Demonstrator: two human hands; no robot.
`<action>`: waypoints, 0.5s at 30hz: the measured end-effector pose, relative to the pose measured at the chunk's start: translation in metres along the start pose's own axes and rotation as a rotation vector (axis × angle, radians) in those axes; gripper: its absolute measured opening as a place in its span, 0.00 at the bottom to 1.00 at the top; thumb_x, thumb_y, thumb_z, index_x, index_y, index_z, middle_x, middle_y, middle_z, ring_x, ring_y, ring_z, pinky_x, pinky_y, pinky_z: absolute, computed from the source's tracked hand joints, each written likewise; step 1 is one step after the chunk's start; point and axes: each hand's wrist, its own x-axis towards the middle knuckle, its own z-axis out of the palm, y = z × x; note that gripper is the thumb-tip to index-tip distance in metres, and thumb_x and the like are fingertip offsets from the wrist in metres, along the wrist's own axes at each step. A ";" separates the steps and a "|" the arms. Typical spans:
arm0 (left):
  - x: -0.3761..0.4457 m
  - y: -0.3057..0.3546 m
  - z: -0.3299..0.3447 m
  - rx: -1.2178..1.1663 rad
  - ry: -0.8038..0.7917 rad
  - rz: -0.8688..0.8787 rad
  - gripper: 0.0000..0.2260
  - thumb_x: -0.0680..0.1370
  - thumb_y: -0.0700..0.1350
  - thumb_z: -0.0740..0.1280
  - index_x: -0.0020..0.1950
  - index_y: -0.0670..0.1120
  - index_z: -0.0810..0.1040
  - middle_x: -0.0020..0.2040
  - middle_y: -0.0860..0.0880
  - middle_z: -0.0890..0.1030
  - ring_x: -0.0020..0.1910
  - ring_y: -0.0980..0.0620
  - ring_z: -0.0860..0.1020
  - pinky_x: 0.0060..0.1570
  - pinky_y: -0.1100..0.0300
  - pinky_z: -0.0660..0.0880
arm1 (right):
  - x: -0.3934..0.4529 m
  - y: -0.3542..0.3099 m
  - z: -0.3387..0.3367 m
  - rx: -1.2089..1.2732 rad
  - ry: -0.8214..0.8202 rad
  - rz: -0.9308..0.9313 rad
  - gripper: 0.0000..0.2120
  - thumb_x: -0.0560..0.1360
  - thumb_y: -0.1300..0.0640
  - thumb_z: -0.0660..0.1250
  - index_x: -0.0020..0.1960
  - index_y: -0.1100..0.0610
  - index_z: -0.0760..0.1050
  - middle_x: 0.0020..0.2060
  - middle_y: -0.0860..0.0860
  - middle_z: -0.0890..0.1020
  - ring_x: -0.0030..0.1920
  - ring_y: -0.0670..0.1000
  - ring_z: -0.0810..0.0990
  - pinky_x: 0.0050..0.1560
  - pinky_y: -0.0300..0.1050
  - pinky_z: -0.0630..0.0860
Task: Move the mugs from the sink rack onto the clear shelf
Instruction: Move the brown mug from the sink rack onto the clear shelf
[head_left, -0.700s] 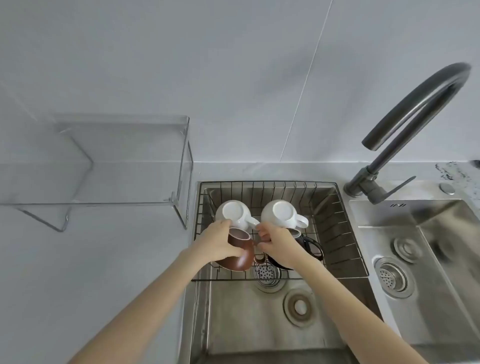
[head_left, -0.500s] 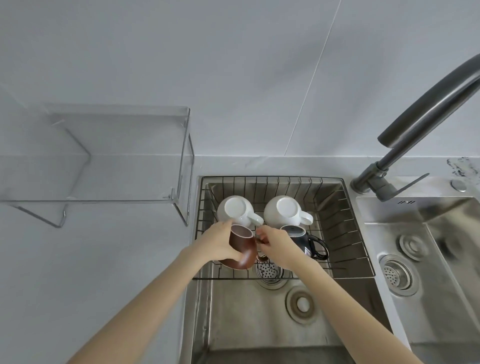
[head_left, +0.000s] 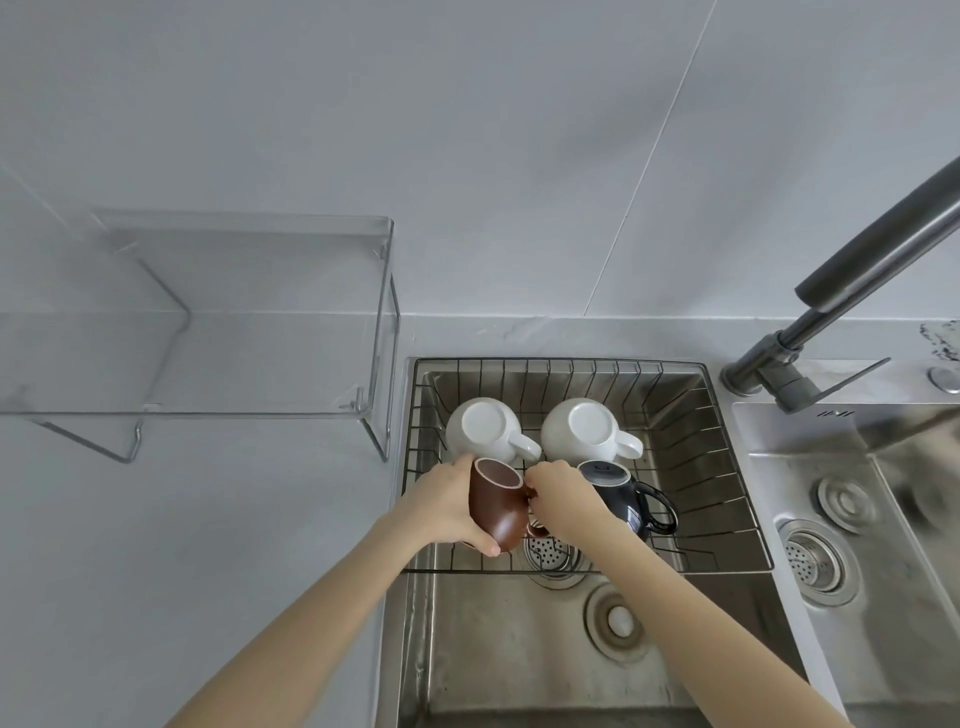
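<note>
A brown mug is tilted with its mouth facing up and away, lifted at the near left of the wire sink rack. My left hand wraps its body from the left. My right hand pinches its handle from the right. Two white mugs lie upside down at the back of the rack. A dark mug stands upside down just right of my right hand. The clear shelf stands on the counter to the left, with nothing on it.
The rack spans the far half of the left sink basin. A dark faucet arches over from the right, above a second basin. The grey wall is close behind. Open counter lies in front of the shelf.
The brown mug has turned from lying on its side to mouth-up and has risen a little, held in both hands. The view has shifted slightly closer and leftward.
</note>
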 end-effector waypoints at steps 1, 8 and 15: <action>-0.001 0.001 -0.001 -0.003 0.007 -0.001 0.42 0.52 0.54 0.78 0.62 0.50 0.66 0.58 0.49 0.78 0.56 0.48 0.75 0.53 0.50 0.76 | -0.001 0.001 -0.002 0.012 -0.001 -0.002 0.09 0.70 0.68 0.59 0.47 0.63 0.75 0.50 0.62 0.81 0.51 0.62 0.78 0.40 0.46 0.66; -0.015 0.015 -0.019 -0.047 0.098 0.044 0.39 0.54 0.54 0.78 0.61 0.49 0.68 0.56 0.51 0.78 0.55 0.50 0.75 0.53 0.52 0.75 | -0.016 0.003 -0.025 0.134 0.095 -0.047 0.09 0.69 0.68 0.57 0.42 0.61 0.75 0.43 0.60 0.82 0.40 0.59 0.76 0.38 0.45 0.68; -0.037 0.050 -0.066 -0.092 0.303 0.187 0.40 0.52 0.54 0.78 0.61 0.52 0.68 0.55 0.53 0.78 0.53 0.51 0.76 0.51 0.55 0.75 | -0.043 -0.004 -0.089 0.200 0.324 -0.118 0.13 0.70 0.65 0.57 0.47 0.56 0.78 0.40 0.56 0.84 0.43 0.58 0.79 0.44 0.49 0.77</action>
